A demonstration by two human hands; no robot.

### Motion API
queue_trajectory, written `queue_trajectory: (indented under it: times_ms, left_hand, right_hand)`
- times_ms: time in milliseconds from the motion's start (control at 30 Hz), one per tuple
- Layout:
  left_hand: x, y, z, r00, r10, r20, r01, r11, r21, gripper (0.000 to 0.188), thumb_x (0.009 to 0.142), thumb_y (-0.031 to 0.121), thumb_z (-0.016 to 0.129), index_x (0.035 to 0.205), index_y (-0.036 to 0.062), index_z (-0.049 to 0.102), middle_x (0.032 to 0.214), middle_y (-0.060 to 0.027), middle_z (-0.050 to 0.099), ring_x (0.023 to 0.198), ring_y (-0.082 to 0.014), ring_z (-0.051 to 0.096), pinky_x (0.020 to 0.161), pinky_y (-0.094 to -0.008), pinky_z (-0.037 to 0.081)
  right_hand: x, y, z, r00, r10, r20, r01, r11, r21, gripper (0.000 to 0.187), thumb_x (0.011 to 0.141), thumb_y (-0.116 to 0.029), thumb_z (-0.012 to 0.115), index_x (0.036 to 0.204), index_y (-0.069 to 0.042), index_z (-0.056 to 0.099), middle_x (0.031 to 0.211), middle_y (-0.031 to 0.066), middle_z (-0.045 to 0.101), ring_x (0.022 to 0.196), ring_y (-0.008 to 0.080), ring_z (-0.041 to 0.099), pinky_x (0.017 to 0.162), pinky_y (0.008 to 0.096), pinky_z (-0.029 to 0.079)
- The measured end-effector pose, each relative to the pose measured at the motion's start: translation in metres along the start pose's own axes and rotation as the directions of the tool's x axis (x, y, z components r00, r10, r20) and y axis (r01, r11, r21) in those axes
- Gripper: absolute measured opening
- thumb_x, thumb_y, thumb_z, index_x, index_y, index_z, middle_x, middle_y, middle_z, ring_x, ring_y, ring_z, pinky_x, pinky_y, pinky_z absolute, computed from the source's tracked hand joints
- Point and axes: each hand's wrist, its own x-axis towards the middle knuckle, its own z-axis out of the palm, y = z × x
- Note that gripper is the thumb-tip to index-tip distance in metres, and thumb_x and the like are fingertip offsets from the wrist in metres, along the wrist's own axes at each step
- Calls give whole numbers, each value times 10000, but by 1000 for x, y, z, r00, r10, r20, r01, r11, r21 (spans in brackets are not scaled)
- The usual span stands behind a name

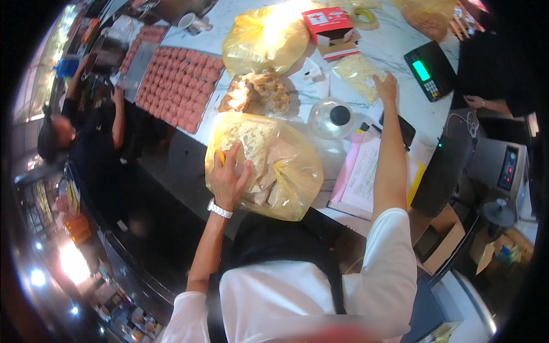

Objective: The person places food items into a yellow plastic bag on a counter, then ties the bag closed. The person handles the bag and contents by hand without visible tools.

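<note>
My left hand (230, 178) lies with fingers spread on a large yellow plastic bag (294, 171) at the near table edge. Pale, flat pieces show through the plastic. A slim yellow thing (220, 155) pokes out by its fingers; I cannot tell whether it is held. My right arm reaches far forward, and my right hand (387, 87) is closed on the edge of a clear plastic bag (355, 75) of small pale yellow pieces. Between my arms stands a clear round jar (330, 121) with a black lid.
Trays of pink-brown balls (180, 86) stand left, near a co-worker (91, 137). Beyond lie a bag of brown chunks (257, 94), a yellow bag (264, 40), a red box (330, 31) and tape (366, 20). Right are papers (363, 171), a phone (405, 131) and a scale (430, 71).
</note>
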Motion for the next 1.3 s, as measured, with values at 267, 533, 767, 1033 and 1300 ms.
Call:
queue_trajectory:
  times_ms: [267,533,767,1033,1300]
  left_hand:
    - [-12,3,-46,959,-257,-119,248,965,-84,380,779,138,722,1151,113,650,804,-61,461,637,-169,498,556,-303,435]
    - [-6,6,-55,940,-298,-169,287,954,-85,376,751,121,713,1125,134,675,1036,-81,536,805,-208,547,707,-321,461]
    - [-30,52,-61,997,-73,28,76,988,-138,431,746,170,724,1161,90,640,1040,-150,590,1008,-312,571,860,-417,460]
    - [-52,72,-17,866,49,498,239,834,-498,683,811,188,704,1406,57,398,1103,-158,583,1040,-329,582,929,-414,462]
    - [-74,87,2,768,578,276,-227,648,-727,616,735,204,731,1293,41,529,1225,-199,530,1122,-365,504,973,-455,411]
  right_hand:
    - [0,-47,-16,975,-84,205,179,844,-506,1020,631,-741,702,1396,-108,470,1420,163,469,1298,326,463,1051,556,336]
    - [3,-55,-10,953,1,304,119,919,-376,805,703,-679,694,1245,-93,593,1226,174,631,1159,338,585,989,543,380]
    - [-43,-34,-38,993,28,-117,-31,999,-26,697,819,-556,672,1273,-32,597,1182,192,661,1086,366,627,996,469,415]
    - [-182,-52,-253,954,282,-103,-133,704,698,395,943,-212,644,1217,69,603,1118,131,659,952,190,641,829,311,507]
    - [-351,-199,-353,819,196,539,-504,-203,840,536,974,-404,529,1289,30,532,1230,176,617,1072,282,638,937,426,519]
